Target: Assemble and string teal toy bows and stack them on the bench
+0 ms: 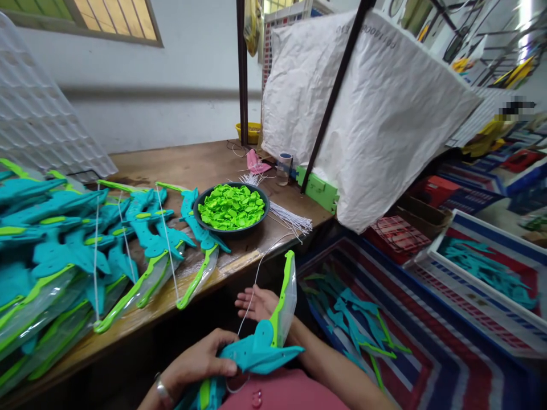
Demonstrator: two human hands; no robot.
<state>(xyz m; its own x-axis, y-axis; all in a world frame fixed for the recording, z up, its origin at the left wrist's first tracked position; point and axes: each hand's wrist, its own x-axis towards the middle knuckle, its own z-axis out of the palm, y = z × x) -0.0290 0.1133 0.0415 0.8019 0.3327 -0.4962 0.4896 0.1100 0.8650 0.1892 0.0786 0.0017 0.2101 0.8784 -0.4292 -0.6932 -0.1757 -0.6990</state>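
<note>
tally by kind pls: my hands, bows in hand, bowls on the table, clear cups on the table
Hands, left hand and right hand: 2
Held teal-and-green bow: 1
Bowls, dark bowl and yellow bowl: 2
Clear cup: 1
Total: 6

Falls dark beneath the counter (171,158), glares white at the tube lamp (525,31), upper right; smears and stretches toward the right edge.

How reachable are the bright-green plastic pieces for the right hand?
Probably yes: the right hand is open; the pieces sit uncovered in a dark round bowl on the brown wooden table; nothing solid appears between.
</note>
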